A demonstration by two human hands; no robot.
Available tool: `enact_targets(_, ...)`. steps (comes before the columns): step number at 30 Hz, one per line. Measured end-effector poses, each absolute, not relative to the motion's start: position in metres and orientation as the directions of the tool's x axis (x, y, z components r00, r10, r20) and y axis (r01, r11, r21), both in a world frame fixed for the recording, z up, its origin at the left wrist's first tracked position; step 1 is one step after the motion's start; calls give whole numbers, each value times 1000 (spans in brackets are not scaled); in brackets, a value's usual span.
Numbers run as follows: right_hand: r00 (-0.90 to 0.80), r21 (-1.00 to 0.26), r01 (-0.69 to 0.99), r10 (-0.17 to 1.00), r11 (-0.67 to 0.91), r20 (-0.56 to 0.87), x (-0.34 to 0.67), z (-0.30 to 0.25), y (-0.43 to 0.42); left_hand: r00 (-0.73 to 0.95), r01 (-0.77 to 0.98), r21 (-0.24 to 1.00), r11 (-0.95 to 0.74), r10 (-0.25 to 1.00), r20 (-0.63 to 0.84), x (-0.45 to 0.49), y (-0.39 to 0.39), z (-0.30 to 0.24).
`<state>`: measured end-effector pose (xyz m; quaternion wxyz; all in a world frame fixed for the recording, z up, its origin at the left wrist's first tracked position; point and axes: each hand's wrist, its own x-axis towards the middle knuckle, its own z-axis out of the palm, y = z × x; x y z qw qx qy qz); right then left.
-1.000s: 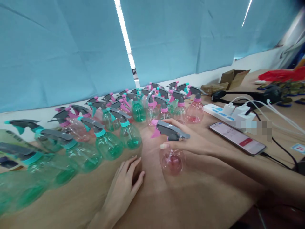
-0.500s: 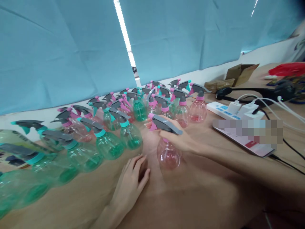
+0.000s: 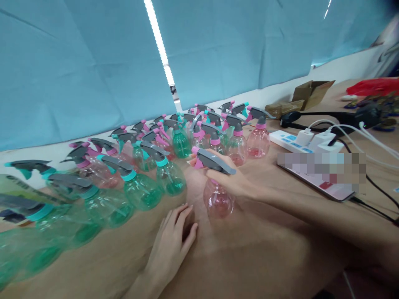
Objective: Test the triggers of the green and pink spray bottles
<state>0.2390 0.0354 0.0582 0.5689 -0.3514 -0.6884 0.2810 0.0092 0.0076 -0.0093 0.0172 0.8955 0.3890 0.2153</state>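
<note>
Table has decent room at the near middle, running bare up to its edge at the near right. Left side is tight: green bottles come diagonally down to the near left, with more sprayers bunched at the far middle, other pink bottles among them. On the right, a phone and power strip box things in, though the phone's well apart from the right hand.

Writing-wise, not much luck: the phone screen is mostly pixelated, the strip's blue markings are too small to read, and the print on the pack at far left is blurry.

Pink bottle sits mid-scene, see-through and round, with a grey head, pink nozzle and pink collar. It looks roughly upright; can't tell if the base touches down. Right fingers wrap around its head and neck. Left hand lies just nearer, holding nothing, fingers together and loosely bent, thumb apart.
</note>
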Motion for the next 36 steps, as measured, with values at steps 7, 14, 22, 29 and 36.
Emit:
enact_targets(7, -115, -797, 122, 806, 592, 581, 238, 59, 35, 603, 694, 196, -693, 708, 368, 9, 7, -9)
enact_targets(14, -103, -800, 118, 809, 588, 579, 237, 57, 36, 614, 680, 192, -708, 693, 378, 8, 8, -11)
enact_targets(22, -74, -806, 178, 824, 565, 561, 239, 58, 31, 616, 673, 213, -709, 696, 369, 10, 3, -7)
enact_targets(29, -90, -832, 224, 861, 507, 500, 238, 69, 22, 622, 664, 220, -714, 692, 366, 10, 2, -8)
enact_targets(36, -85, -817, 202, 841, 540, 535, 239, 66, 24, 621, 666, 214, -715, 690, 372, 8, 3, -9)
